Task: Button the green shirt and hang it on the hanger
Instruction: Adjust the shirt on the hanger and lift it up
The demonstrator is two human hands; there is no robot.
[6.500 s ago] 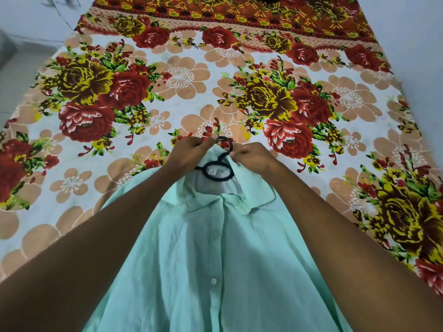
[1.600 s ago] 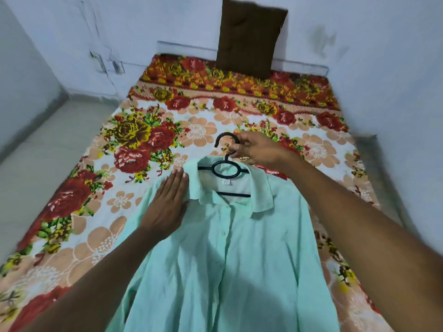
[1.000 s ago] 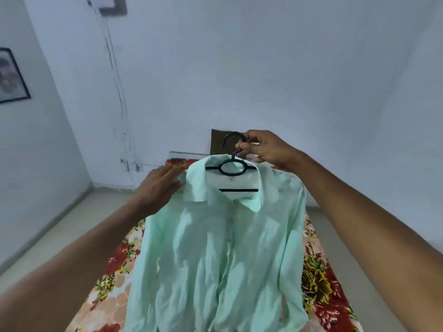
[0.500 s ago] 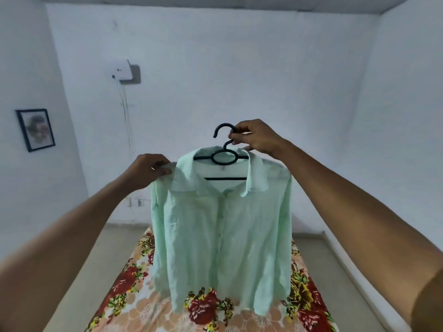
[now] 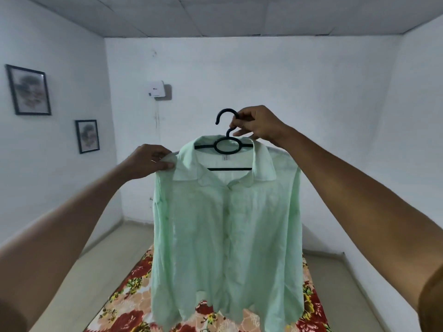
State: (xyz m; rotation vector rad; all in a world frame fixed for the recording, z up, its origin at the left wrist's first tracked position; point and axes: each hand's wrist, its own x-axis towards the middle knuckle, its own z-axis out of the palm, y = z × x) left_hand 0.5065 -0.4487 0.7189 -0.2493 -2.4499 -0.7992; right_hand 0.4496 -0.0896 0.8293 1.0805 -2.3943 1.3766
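The pale green shirt [image 5: 225, 231] hangs in the air on a black plastic hanger [image 5: 224, 146], its front closed down the placket and its collar folded out. My right hand [image 5: 257, 124] grips the hanger's neck just under the hook and holds the whole thing up at head height. My left hand [image 5: 146, 161] pinches the shirt's left shoulder seam at the end of the hanger arm. The hem dangles above the bed.
A mattress with a floral sheet [image 5: 134, 307] lies on the floor below the shirt. White walls stand on three sides; two framed pictures [image 5: 28, 89] hang on the left wall and a small white box [image 5: 157, 88] on the far wall.
The shirt came off the bed on its hanger and rose to head height. My left hand went from lying flat on the shoulder to pinching it. The view tilted upward.
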